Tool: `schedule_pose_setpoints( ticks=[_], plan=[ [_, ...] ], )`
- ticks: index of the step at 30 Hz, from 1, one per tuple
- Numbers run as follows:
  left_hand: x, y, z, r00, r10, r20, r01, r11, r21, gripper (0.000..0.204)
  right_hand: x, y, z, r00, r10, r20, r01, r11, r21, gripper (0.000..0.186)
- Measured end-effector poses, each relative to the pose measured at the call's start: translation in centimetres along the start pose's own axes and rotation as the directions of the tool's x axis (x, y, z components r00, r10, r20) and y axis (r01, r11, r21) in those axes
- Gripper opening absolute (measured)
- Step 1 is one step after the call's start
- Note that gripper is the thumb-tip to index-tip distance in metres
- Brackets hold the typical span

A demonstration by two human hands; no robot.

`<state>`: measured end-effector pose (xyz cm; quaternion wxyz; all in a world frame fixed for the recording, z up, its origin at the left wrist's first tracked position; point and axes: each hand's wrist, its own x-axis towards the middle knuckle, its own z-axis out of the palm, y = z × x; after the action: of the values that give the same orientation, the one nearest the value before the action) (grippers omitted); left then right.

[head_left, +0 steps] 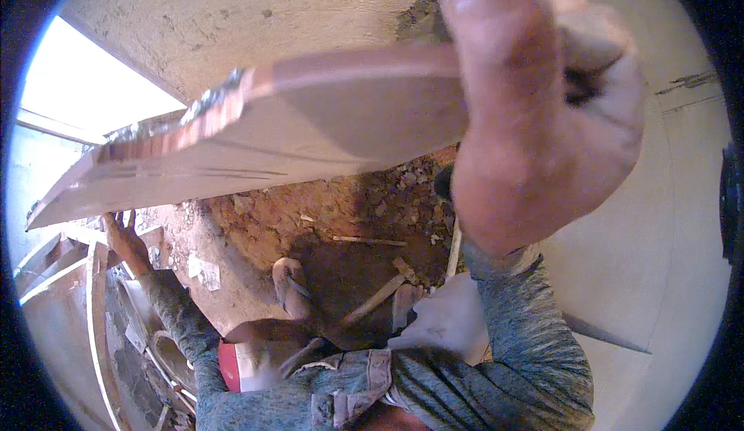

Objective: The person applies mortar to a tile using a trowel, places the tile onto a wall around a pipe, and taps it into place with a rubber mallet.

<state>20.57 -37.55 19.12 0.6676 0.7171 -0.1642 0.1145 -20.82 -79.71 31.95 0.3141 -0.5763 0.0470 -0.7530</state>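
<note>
- A rough, tan wall is rising behind the work, its surface looking bare and uneven.
- The ground is running along the foot of that wall, carrying soil and rubble.
- A broad, pale board with a ragged edge is spanning the space above the ground, between the person's hands. Lifting it clear looks done; settling it somewhere seems to be remaining, since I am seeing no fastening, though its far side is hiding from me.
- A timber frame is standing by the left edge of the ground, below the board's far end.
- A whitish sheet is lying toward the ground's near edge, close to the right forearm.
- The right hand is curling around the board's right end, apparently gripping it.
- The left hand is reaching up to the board's lower left edge, fingers pointing upward; whether it is gripping or merely steadying, I cannot tell.
- A thin stick is lying on the ground beneath the board, well in from the left edge.
</note>
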Motion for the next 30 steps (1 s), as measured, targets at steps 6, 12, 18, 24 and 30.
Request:
schedule_pose_setpoints(
  ticks=[6, 12, 18, 24, 30],
  plan=[
    [3.2, 1.0, -0.2, 0.991, 0.118, 0.065, -0.123, 0.988, 0.088, 0.049, 2.4, 0.9, -2.3, 0.995, -0.094, 0.009, 0.093, 0.947, -0.309, 0.020],
    [5.7, 1.9, 7.2, 0.913, 0.345, 0.216, -0.384, 0.906, 0.177, 0.052, 9.1, 2.1, -6.6, 0.953, -0.272, 0.132, 0.295, 0.746, -0.597, 0.019],
    [3.4, 2.7, 15.8, 0.888, 0.355, 0.292, -0.441, 0.837, 0.324, 0.046, 12.6, 5.4, -9.6, 0.913, -0.327, 0.244, 0.393, 0.542, -0.743, 0.019],
    [1.4, 2.3, 21.0, 0.991, 0.028, 0.131, -0.013, 0.993, -0.114, 0.046, 12.5, 8.9, -11.8, 0.904, -0.310, 0.295, 0.409, 0.423, -0.809, 0.022],
    [1.0, 0.5, 22.5, 0.976, 0.126, 0.177, -0.132, 0.991, 0.023, 0.049, 11.5, 11.1, -12.5, 0.899, -0.298, 0.322, 0.418, 0.360, -0.834, 0.026]
  ],
)
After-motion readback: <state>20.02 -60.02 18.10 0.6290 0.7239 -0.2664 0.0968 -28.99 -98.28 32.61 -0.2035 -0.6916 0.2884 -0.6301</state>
